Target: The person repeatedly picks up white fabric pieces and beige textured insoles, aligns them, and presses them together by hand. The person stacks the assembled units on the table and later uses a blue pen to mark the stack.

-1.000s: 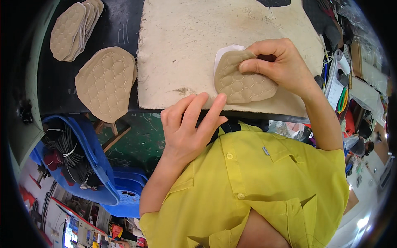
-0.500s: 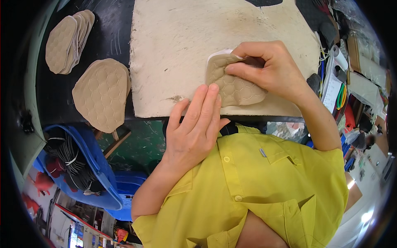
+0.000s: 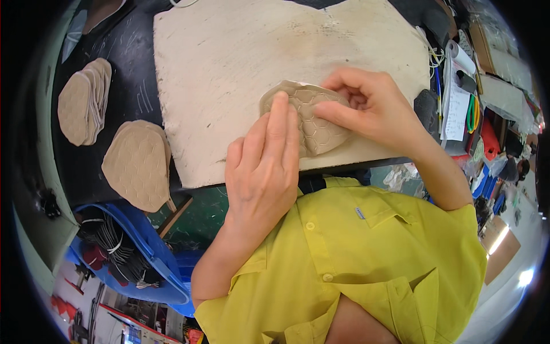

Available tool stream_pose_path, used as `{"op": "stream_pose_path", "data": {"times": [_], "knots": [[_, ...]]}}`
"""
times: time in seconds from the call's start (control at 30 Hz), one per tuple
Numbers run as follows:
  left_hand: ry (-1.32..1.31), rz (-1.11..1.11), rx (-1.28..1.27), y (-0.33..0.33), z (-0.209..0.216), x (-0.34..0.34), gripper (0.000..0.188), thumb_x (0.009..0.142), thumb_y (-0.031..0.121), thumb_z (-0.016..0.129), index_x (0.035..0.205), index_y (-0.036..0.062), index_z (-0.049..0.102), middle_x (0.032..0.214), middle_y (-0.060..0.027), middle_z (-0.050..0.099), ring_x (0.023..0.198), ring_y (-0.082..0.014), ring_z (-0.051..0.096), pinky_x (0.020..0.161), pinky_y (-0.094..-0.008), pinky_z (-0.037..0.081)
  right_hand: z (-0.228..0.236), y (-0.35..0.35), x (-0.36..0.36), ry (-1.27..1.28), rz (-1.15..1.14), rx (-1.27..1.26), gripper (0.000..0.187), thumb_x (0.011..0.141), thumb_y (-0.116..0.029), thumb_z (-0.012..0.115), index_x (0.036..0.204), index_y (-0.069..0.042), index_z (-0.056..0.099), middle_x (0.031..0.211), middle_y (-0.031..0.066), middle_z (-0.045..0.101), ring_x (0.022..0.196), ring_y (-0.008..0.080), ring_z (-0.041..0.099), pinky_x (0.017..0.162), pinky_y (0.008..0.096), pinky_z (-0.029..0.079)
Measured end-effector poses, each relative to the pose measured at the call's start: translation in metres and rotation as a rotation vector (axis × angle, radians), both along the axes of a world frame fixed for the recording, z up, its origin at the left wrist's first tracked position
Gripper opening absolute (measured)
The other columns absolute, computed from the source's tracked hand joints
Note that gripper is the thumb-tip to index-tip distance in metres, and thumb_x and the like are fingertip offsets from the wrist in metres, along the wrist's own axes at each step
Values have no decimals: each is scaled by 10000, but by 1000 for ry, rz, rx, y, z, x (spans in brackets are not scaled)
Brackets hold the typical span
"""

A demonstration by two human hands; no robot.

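A beige quilted piece (image 3: pixel 318 137) with a hexagon pattern and a pale underside lies on the cream board (image 3: pixel 212 80), near its front edge. My left hand (image 3: pixel 260 166) rests on the piece's left part, fingers straight and flat, the tips close to its far edge. On the other side my right hand (image 3: pixel 372 109) pinches the right far edge, thumb on the patterned face and the other fingers curled behind, partly hidden. Between the hands the piece bulges slightly. Matching quilted pieces lie in a near stack (image 3: pixel 137 166) and a fanned far stack (image 3: pixel 74 109) to the left.
The board sits on a black table (image 3: pixel 134 80). Below its left side stands a blue tub (image 3: pixel 140 229) with dark cord bundles (image 3: pixel 109 235). At the right are a written paper sheet (image 3: pixel 455 112), a paper roll (image 3: pixel 461 57), white cable (image 3: pixel 435 56) and green and yellow rings (image 3: pixel 472 114).
My left hand has slid farther onto the piece, its fingertips now near the far edge. My right hand has loosened its fold and the piece lies flatter. The whole view has shifted.
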State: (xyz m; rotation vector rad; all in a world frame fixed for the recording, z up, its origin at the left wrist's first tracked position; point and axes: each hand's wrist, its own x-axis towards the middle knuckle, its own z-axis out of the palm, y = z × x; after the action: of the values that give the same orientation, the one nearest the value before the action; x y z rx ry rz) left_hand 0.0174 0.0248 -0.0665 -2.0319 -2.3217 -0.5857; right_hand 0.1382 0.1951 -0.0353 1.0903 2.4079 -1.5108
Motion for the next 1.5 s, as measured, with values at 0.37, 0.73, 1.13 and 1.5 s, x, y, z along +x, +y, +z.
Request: {"op": "stream_pose_path", "data": {"times": [0.37, 0.73, 1.13, 1.5], "knots": [[135, -19, -131, 2, 8, 4, 484, 766, 35, 595, 1246, -6, 629, 1376, -139, 568, 990, -210, 569, 799, -295, 426, -18, -21, 29, 238, -337, 24, 118, 797, -93, 752, 789, -9, 671, 631, 109, 634, 560, 241, 631, 488, 307, 485], [-182, -237, -172, 17, 12, 5, 527, 830, 191, 651, 1342, 87, 580, 1462, -177, 465, 1355, -343, 435, 1060, -436, 375, -6, -4, 25, 94, -18, 285, 136, 831, -136, 694, 811, -23, 619, 647, 128, 647, 571, 305, 641, 534, 362, 494], [-488, 4, 389, -58, 4, -20, 645, 899, 496, 623, 1353, 44, 546, 1445, -152, 503, 1377, -378, 397, 1149, -501, 272, 17, -6, 11, 337, -57, -202, 114, 858, -130, 718, 809, -47, 658, 598, -67, 523, 533, -6, 411, 480, 197, 292], [-820, 769, 343, -127, -11, -127, 781, 995, 502, 409, 1537, -15, 187, 1474, -232, 363, 1335, -290, 420, 1134, -385, 306, -42, -89, -187, 679, 298, 598, 218, 812, -235, 736, 891, -50, 652, 833, 65, 655, 832, 231, 617, 761, 377, 444]]}}
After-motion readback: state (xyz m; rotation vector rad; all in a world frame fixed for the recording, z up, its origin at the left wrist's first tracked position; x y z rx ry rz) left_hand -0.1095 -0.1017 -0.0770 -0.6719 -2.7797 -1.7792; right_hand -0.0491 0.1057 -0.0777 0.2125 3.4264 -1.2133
